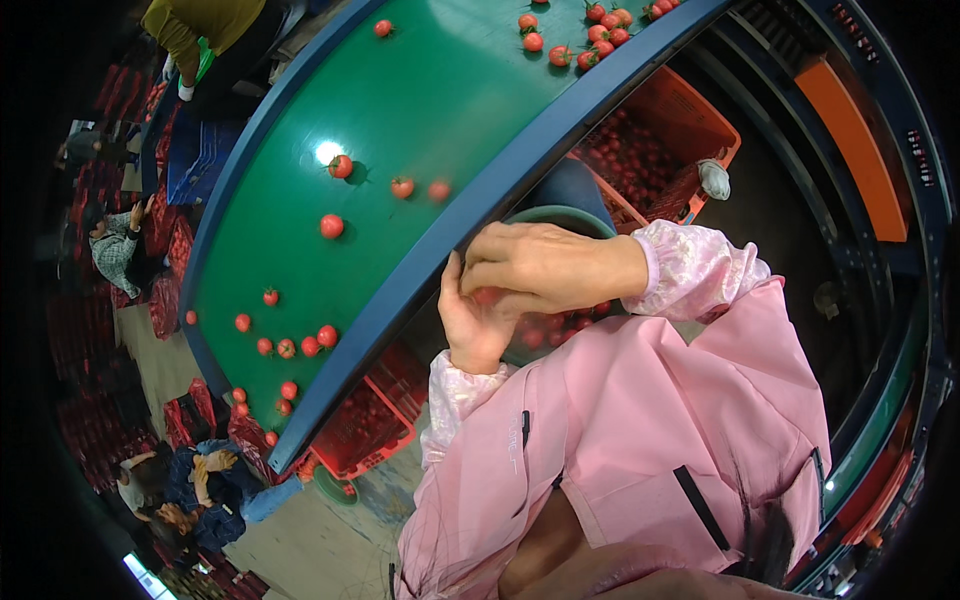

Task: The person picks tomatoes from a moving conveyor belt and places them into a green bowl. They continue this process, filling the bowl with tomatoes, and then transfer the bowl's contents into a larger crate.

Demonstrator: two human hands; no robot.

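Observation:
My right hand (544, 262) curls over my left hand (476, 319), close to the near blue rim (420, 274) of a green conveyor belt (442, 97). A blurred red tomato (489, 295) shows under my right fingers, beside my left palm. How much the left fingers hold is hidden by the overlap. Under both hands is a green bucket (570, 216) with small red tomatoes (559, 326) inside, partly covered by my arms and jacket. More loose tomatoes lie on the belt, among them one with a green calyx (340, 166) and a cluster (604, 34) at the far end.
Orange crates of tomatoes stand below the belt, one at the right (694, 112) and one at the left (375, 427). A smaller green bucket (336, 486) is on the floor. People (206, 487) sit and stand beyond the belt among red mesh sacks (166, 304).

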